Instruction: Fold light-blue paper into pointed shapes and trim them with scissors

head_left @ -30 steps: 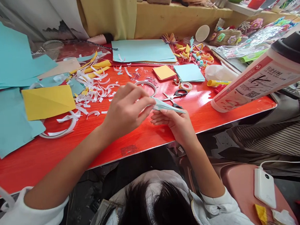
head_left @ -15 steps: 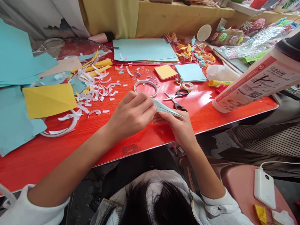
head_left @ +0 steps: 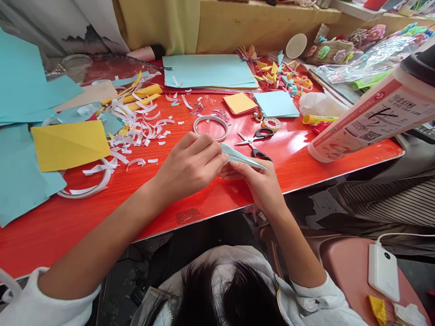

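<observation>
A small folded light-blue paper (head_left: 243, 158), narrowing to a point at its right end, is held between both hands above the red table (head_left: 140, 209). My left hand (head_left: 194, 166) pinches its left end with curled fingers. My right hand (head_left: 259, 183) grips it from below and the right, thumb along its lower edge. Just beyond my hands lie black-handled scissors (head_left: 253, 141) with parted blades, and a roll of white tape (head_left: 211, 128). The fingertips of my left hand are partly hidden.
White paper scraps (head_left: 140, 123), a yellow sheet (head_left: 70, 146) and blue sheets (head_left: 14, 167) lie at the left. Blue (head_left: 277, 104) and orange squares (head_left: 240, 103) lie beyond the scissors. A tall cup (head_left: 374, 113) stands at the right. A power bank (head_left: 383, 271) rests on a pink chair.
</observation>
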Demonstrator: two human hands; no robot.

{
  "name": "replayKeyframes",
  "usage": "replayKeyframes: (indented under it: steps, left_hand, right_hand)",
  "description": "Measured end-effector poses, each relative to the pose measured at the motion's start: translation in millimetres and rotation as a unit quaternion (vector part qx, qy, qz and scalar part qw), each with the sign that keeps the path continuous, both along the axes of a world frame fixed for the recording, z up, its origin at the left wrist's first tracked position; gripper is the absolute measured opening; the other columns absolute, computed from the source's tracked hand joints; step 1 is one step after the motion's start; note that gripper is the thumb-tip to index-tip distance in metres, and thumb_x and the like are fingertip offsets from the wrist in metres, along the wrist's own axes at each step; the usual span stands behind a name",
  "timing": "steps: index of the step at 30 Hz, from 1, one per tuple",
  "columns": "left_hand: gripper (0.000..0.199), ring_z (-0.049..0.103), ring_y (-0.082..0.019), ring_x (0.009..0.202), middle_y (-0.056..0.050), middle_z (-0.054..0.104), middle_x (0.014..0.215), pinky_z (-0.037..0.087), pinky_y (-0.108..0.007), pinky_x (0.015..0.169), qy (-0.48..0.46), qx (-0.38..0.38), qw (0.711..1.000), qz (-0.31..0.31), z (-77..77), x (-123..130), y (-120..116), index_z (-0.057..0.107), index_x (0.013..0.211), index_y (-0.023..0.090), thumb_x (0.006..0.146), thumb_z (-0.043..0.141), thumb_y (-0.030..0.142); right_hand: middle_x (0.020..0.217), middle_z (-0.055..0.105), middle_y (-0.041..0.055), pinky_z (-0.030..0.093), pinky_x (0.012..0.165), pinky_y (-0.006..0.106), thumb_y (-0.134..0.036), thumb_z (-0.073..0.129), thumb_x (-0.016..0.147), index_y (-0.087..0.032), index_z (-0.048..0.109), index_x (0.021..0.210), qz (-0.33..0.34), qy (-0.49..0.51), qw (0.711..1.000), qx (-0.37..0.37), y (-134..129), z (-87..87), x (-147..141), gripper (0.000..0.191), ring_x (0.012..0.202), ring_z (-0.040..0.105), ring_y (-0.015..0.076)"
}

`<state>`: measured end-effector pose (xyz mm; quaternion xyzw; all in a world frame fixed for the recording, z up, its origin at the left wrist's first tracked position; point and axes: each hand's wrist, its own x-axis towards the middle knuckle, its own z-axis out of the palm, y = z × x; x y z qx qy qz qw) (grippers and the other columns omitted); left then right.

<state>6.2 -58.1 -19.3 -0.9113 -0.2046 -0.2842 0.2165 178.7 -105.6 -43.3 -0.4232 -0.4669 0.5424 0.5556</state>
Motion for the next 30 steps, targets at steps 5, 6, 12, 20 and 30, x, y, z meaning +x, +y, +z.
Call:
replayKeyframes:
  steps: [5,6,12,20,30]
  left_hand:
    - [0.017,0.055,-0.019,0.087,-0.005,0.063,0.084,0.040,-0.034,0.076,0.013,0.005,1.000,0.003,-1.2,-1.0,-0.9,0.062,0.091,0.018,0.091,0.045,0.020]
    - [0.017,0.055,-0.019,0.087,-0.005,0.063,0.084,0.041,-0.034,0.076,0.016,0.004,1.000,0.004,-1.8,-1.0,-0.9,0.063,0.091,0.018,0.091,0.045,0.020]
    - [0.013,0.056,-0.020,0.090,-0.005,0.064,0.088,0.041,-0.036,0.080,-0.098,-0.134,0.986,0.024,-0.2,4.1,-1.3,0.062,0.091,0.018,0.089,0.049,0.023]
    - [0.003,0.055,-0.014,0.078,-0.002,0.063,0.079,0.043,-0.028,0.074,-0.188,-0.296,0.936,0.037,14.2,6.1,-0.4,0.059,0.084,0.018,0.084,0.056,0.019]
    - [0.007,0.054,-0.011,0.070,0.001,0.060,0.080,0.042,-0.024,0.068,-0.158,-0.396,0.904,0.012,13.9,6.1,-2.5,0.052,0.086,0.017,0.080,0.057,0.019]
  right_hand:
    - [0.076,0.072,0.0009,0.058,0.074,0.034,-0.029,0.064,0.080,-0.021,0.075,0.080,0.003,0.000,1.000,-0.006,-0.3,-0.1,-0.5,0.014,0.071,0.070,0.0181]
    - [0.076,0.072,0.0008,0.058,0.074,0.034,-0.029,0.064,0.080,-0.021,0.074,0.080,0.002,-0.001,1.000,-0.009,-0.1,0.0,-0.6,0.013,0.071,0.070,0.0180]
    - [0.075,0.073,0.0022,0.058,0.071,0.032,-0.029,0.063,0.080,-0.017,0.074,0.079,0.005,0.017,0.999,-0.031,0.5,3.3,0.3,0.016,0.068,0.070,0.0167]
    - [0.080,0.073,0.0028,0.057,0.075,0.030,-0.033,0.069,0.076,-0.018,0.073,0.085,0.030,-0.009,0.999,-0.031,-0.2,8.3,2.1,0.018,0.074,0.070,0.0160]
    - [0.070,0.069,0.0034,0.057,0.067,0.028,-0.049,0.055,0.084,-0.017,0.071,0.077,0.073,-0.022,0.996,-0.053,2.4,8.0,-1.0,0.037,0.066,0.067,0.0149]
